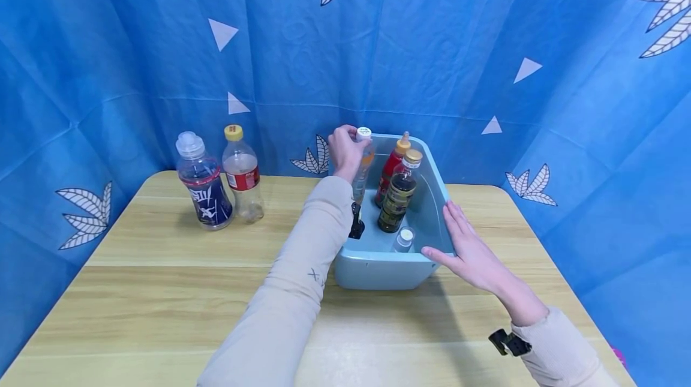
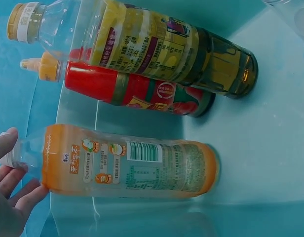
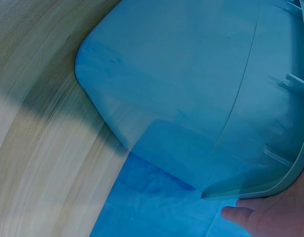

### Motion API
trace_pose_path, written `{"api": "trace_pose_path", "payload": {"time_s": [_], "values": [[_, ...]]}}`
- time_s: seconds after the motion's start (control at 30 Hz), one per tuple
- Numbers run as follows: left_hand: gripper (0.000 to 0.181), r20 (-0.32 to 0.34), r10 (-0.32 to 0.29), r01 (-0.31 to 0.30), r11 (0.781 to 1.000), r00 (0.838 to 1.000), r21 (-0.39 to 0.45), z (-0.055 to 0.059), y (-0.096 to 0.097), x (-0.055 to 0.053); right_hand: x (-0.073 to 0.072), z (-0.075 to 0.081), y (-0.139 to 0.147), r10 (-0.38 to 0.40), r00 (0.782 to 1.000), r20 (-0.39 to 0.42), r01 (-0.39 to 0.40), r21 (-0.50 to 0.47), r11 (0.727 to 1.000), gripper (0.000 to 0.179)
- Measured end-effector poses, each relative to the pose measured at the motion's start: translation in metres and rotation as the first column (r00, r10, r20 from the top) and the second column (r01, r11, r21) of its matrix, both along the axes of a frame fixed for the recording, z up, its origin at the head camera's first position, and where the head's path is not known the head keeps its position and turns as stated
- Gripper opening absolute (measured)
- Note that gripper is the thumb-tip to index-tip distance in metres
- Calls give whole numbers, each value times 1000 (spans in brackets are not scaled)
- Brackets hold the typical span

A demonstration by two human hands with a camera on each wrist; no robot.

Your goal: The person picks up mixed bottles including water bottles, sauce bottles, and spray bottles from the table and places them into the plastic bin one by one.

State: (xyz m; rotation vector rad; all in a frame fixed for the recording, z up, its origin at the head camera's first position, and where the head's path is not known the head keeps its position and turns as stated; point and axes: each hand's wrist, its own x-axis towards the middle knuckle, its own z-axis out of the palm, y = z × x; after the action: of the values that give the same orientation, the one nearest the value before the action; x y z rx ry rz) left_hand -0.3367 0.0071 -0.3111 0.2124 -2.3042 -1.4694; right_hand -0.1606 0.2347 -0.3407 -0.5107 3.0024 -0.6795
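My left hand (image 1: pixel 345 150) pinches the white cap of a clear bottle with an orange label (image 2: pixel 127 163). That bottle stands inside a light blue plastic bin (image 1: pixel 383 272), by its left wall. Beside it in the bin are a red squeeze bottle with a yellow nozzle cap (image 1: pixel 390 172) and a bottle of dark liquid with a gold cap (image 1: pixel 396 200). A small clear bottle with a white cap (image 1: pixel 404 238) is near the bin's front wall. My right hand (image 1: pixel 475 252) rests on the bin's front right corner, fingers straight along the outside, thumb at the front rim.
Left of the bin, on the wooden table (image 1: pixel 162 303), stand a bottle with a dark blue label (image 1: pixel 209 198) and a yellow-capped bottle with a red label (image 1: pixel 242 178). A blue patterned curtain (image 1: pixel 432 45) hangs behind the table and along its sides.
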Motion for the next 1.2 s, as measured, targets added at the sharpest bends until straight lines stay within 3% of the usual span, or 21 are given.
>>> {"api": "trace_pose_path", "payload": {"time_s": [0.97,1.2], "values": [[36,32,-3,3,1000,999,-22,1,-1,0,2,0,-1,4,1000,-19,-4,-2,1000,90],[44,74,-26,28,999,997,-28,6,0,3,1,1,0,6,1000,-16,-6,-2,1000,90]]}}
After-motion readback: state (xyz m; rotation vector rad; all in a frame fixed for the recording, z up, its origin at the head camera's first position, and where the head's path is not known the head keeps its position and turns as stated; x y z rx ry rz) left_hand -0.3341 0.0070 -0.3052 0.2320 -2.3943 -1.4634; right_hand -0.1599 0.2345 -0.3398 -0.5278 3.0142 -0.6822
